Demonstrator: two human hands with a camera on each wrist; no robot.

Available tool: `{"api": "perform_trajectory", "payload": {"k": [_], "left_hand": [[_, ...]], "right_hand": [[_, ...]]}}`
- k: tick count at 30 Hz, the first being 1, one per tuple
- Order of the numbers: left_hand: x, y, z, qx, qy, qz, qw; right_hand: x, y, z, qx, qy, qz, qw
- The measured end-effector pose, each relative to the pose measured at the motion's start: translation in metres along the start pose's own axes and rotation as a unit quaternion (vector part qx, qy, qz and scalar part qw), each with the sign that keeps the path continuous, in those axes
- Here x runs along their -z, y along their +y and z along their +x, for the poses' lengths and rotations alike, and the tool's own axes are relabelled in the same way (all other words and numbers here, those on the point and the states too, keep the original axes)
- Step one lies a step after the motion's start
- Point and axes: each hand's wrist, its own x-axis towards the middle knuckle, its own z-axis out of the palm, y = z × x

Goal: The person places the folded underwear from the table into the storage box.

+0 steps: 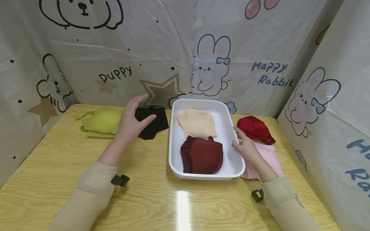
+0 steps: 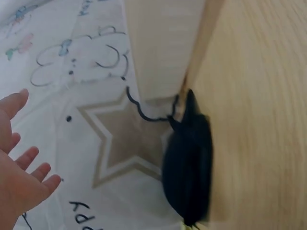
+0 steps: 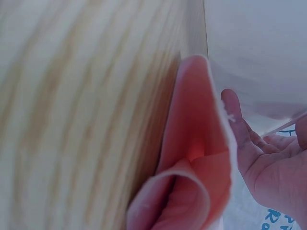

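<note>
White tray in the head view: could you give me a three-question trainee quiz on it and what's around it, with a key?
1. How many fabric items lie in the white tray?
2. True or false: the black fabric lies outside the tray.
3. Which hand is nearer the tray in the head view? A) left B) right

Key:
1. Two: the beige cloth and the maroon cup-shaped piece.
2. True.
3. B, the right hand, at the tray's side rim.
</note>
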Motion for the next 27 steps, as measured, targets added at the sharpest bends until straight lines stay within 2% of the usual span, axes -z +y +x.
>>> {"api": "perform_trajectory", "payload": {"k": [14,21,27], "left_hand": [[-0.001,-0.04,-0.003,0.039,-0.033,0.029,0.9983],[-0.001,-0.06,-0.001,0.09,-0.058,0.019,0.9941],[0.0,-0.074,0.002,0.13,-0.088,0.013,0.9876]], "right_hand": [[-0.002,0.003,0.003,0.002,0.008,-0.018,0.9998],[-0.002,0.003,0.003,0.004,0.008,-0.013,0.9999],[-0.002,0.003,0.002,0.008,0.012,-0.011,0.9998]]}}
